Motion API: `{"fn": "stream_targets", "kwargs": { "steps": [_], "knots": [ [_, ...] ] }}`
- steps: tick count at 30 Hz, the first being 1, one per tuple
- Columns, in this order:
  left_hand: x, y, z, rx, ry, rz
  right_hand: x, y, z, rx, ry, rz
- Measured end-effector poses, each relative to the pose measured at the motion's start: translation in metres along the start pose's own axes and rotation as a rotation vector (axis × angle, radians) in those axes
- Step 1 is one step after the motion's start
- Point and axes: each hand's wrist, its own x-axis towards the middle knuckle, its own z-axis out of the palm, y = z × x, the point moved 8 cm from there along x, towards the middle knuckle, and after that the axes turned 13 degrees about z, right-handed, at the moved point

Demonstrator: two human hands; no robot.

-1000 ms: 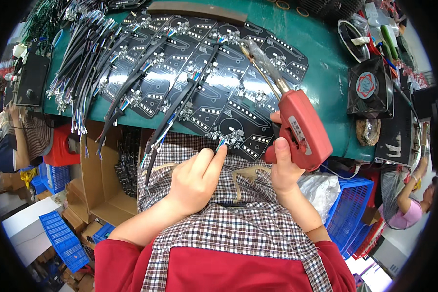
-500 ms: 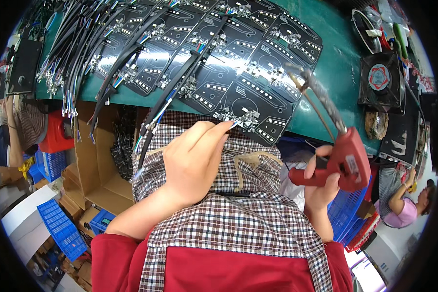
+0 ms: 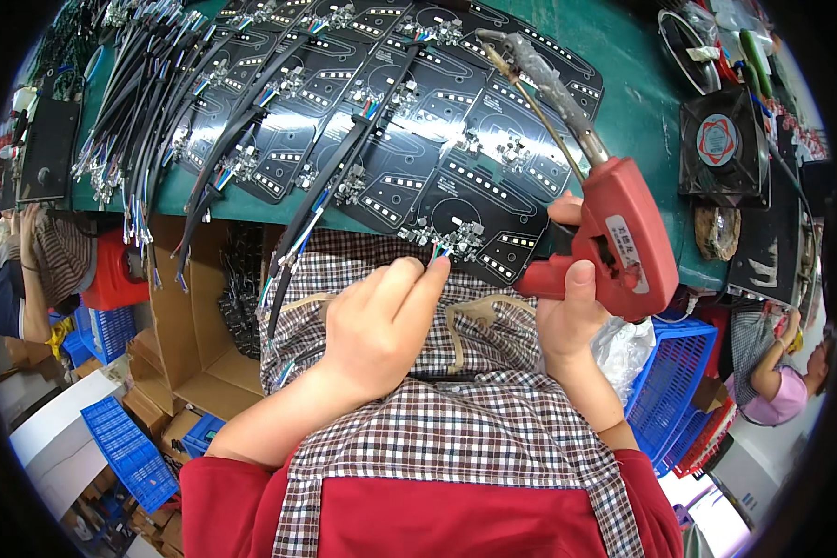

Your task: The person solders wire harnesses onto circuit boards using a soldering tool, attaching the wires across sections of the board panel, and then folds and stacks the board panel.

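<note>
My left hand [image 3: 381, 321] is closed in a pinch at the near edge of a black circuit board [image 3: 482, 200]. Thin coloured wires [image 3: 445, 249] run from its fingertips to the small metal parts on that board. My right hand [image 3: 572, 316] wraps round the handle of a red soldering gun [image 3: 628, 242]. The gun's grey metal barrel and thin feed tube point up and to the left, above the neighbouring boards. Its tip is raised, apart from the wires in my left hand.
Overlapping black boards cover much of the green table [image 3: 637, 121]. Bundles of black cables [image 3: 144, 102] with bare coloured ends lie at the left, some hanging over the edge. A square fan [image 3: 724, 144] stands at the right. Below are a cardboard box [image 3: 195, 325] and blue crates [image 3: 670, 372].
The soldering gun has moved up and left, its tip now farther from the near board edge. My left hand has shifted slightly down, and coloured wires now show at its fingertips.
</note>
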Motion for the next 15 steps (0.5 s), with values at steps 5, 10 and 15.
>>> {"fn": "stream_targets", "kwargs": {
  "steps": [5, 10, 15],
  "knots": [
    [0.0070, 0.0088, 0.0009, -0.004, -0.009, 0.054, -0.0012, 0.0030, 0.0026, 0.010, -0.013, 0.031],
    [0.0077, 0.0099, -0.0017, 0.083, 0.005, 0.018, -0.0020, 0.0037, 0.0056, 0.021, -0.062, 0.062],
    [0.0064, 0.0071, -0.0014, 0.066, -0.020, -0.039, -0.0007, 0.0021, 0.0075, -0.014, -0.108, 0.075]
  ]
}}
